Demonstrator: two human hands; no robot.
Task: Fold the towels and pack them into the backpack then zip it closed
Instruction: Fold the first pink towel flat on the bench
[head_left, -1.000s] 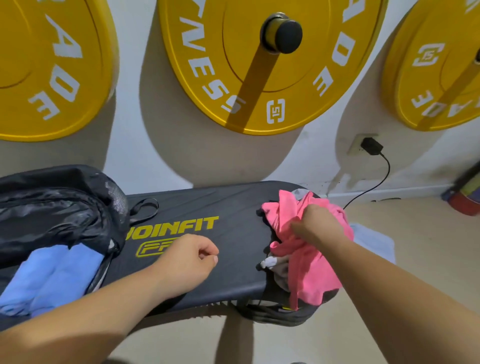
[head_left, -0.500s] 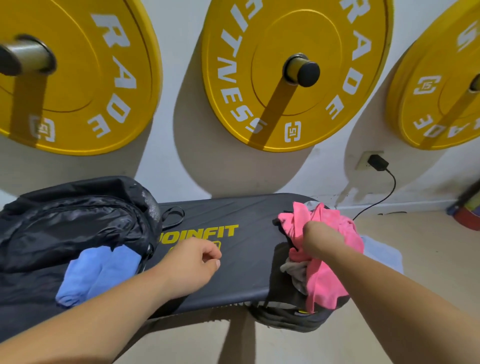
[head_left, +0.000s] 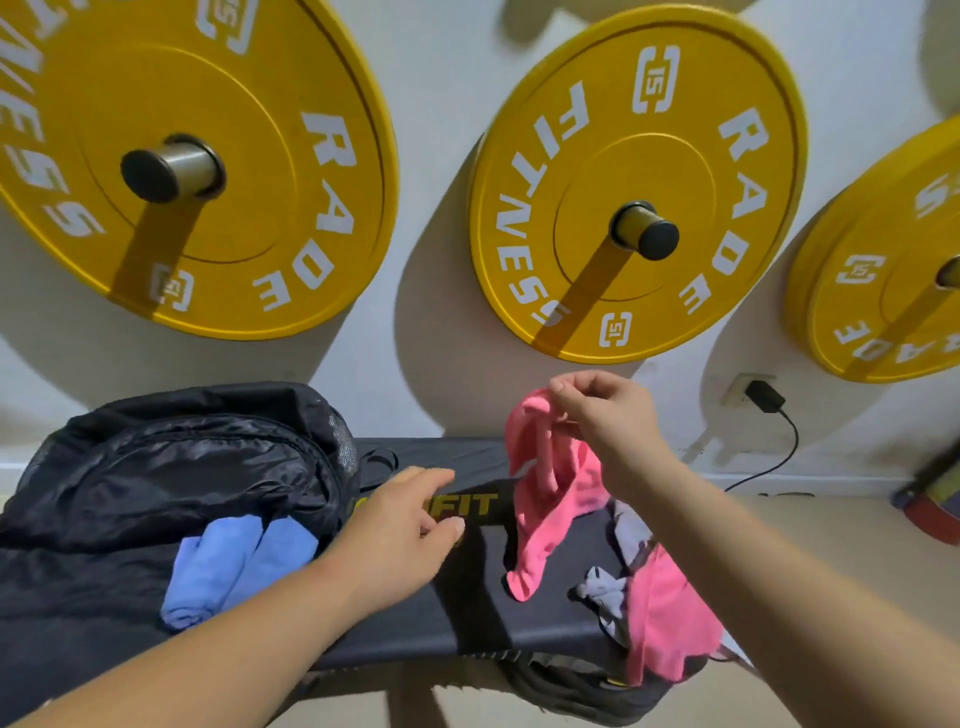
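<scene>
— Where is the pink towel (head_left: 545, 499)?

— Above the counter (head_left: 467, 613). The right hand (head_left: 608, 415) pinches its top edge between thumb and curled fingers (head_left: 571, 387). The cloth hangs below that grip, and its lower end trails onto the counter's dark pad.

— And the left hand (head_left: 405, 525)?

— Open, holding nothing. Its fingers (head_left: 434, 478) are relaxed and spread over the yellow lettering, near the towel but apart from it. Whether they touch the counter cannot be told.

— How does the towel look?

— Bright pink, thin and crumpled. It is unfolded, twisted into loose hanging folds with a curled tip at the bottom.

— What else is in the frame?

— A black backpack (head_left: 182, 467) lies unzipped at the counter's left end, with a folded blue towel (head_left: 234, 561) in its mouth. A pile (head_left: 665, 623) of pink and grey cloth sits at the right end, partly draped over the edge. Yellow plates (head_left: 639, 182) hang on the wall behind.
</scene>
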